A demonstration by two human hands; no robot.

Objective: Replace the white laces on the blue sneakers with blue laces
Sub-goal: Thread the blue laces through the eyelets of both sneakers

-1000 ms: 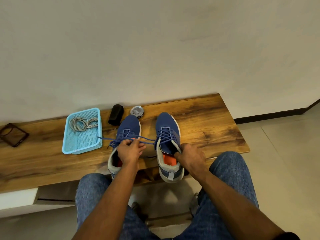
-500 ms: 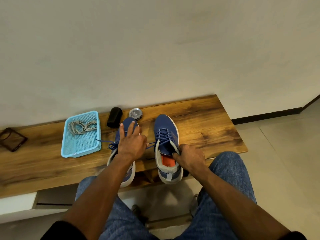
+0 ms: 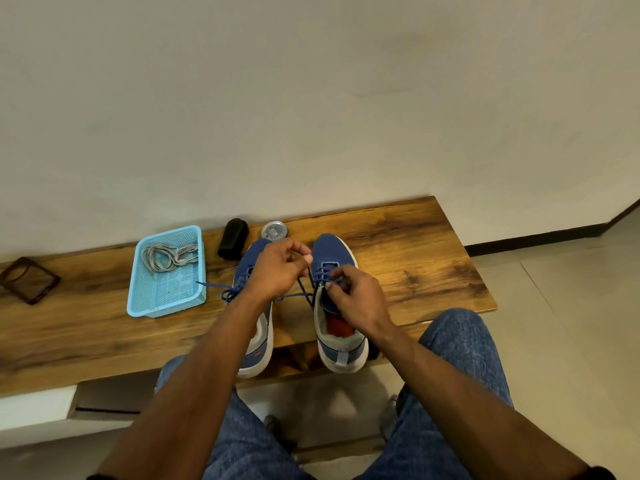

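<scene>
Wooden bench (image 3: 398,244) against a plain wall. Left hand (image 3: 277,268) has fingers curled, pinching a strand of the blue lace (image 3: 301,287) up above the right sneaker (image 3: 334,258). Right hand (image 3: 356,296) also curled, pinching lace at that sneaker's top eyelets, directly under its fingertips. Left sneaker (image 3: 254,258) sits under the left wrist, laced, its loose ends trailing left. White laces (image 3: 169,258) lie in the blue basket (image 3: 166,299), well left of both hands.
</scene>
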